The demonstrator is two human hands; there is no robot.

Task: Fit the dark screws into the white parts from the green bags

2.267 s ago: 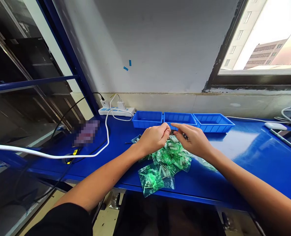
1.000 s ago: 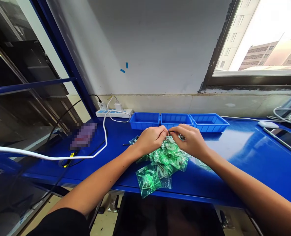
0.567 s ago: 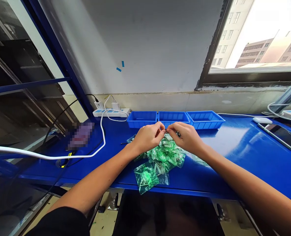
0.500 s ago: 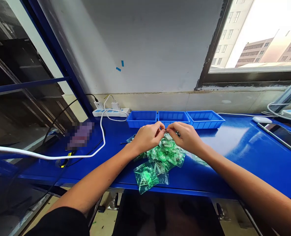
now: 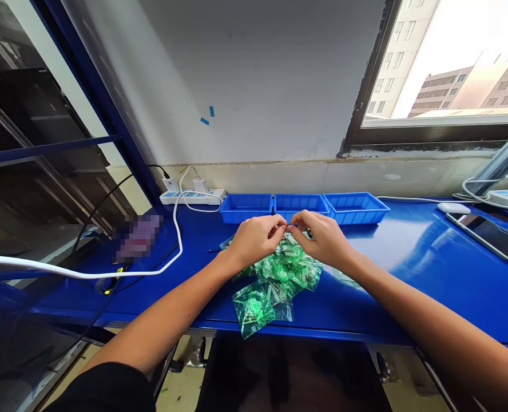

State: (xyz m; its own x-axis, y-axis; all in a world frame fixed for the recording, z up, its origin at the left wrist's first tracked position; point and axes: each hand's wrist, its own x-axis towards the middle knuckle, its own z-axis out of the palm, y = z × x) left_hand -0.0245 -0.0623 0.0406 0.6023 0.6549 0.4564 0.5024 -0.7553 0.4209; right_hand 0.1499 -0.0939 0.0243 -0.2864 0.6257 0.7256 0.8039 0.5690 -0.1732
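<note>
Both hands meet above a pile of clear and green plastic packets (image 5: 286, 272) on the blue table. My left hand (image 5: 258, 239) is closed, its thumb and fingertips pinched together. Fingertip to fingertip with it, my right hand (image 5: 319, 236) is pinched too. Whatever lies between the fingers is too small and covered to make out. White and metal small parts show through the packets. One packet (image 5: 254, 309) with a bright green piece lies nearest the table's front edge.
Three blue bins (image 5: 247, 208) stand in a row behind my hands. A white power strip (image 5: 194, 197) with plugged-in chargers sits at the back left, its white cable (image 5: 108, 276) running across the left side. At the right lies a phone (image 5: 489, 237).
My hands stay pinched together over the pile, with only a slight shift of the fingers. The whole view has moved a little; the packets and bins keep their places.
</note>
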